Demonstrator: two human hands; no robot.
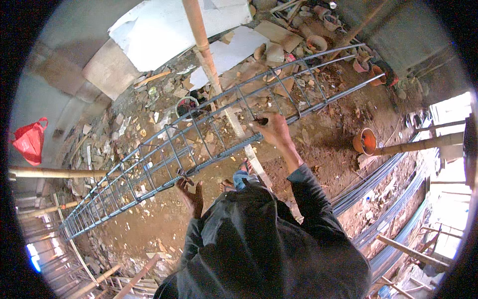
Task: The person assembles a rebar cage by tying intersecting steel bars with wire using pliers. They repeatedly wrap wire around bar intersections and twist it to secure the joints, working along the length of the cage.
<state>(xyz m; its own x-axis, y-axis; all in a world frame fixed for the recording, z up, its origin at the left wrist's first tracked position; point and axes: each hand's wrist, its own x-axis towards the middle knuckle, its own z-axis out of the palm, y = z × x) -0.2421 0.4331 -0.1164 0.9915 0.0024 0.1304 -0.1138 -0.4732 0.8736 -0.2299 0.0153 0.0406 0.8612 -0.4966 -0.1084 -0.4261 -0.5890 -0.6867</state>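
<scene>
A long cage of steel reinforcing bars (pixel 217 158), with square stirrups along it, runs slantwise in front of me from lower left to upper right. My right hand (pixel 277 133) is closed at the near bars around the middle of the cage. Something small and dark shows at its fingertips, too unclear to name. Lower down, on the near side, my left hand (pixel 191 198) has its thumb and fingers apart. Just above its fingertips, a dark metal tool like pincers (pixel 184 175) lies against the near bar; a grip on it does not show.
Wooden poles (pixel 196 30) cross under and around the cage. Rubble, pale boards (pixel 154 37) and a bucket (pixel 186 106) lie beyond it. An orange bucket (pixel 367 141) and bundles of long bars (pixel 368 184) are on the right. A red bag (pixel 31 142) hangs far left.
</scene>
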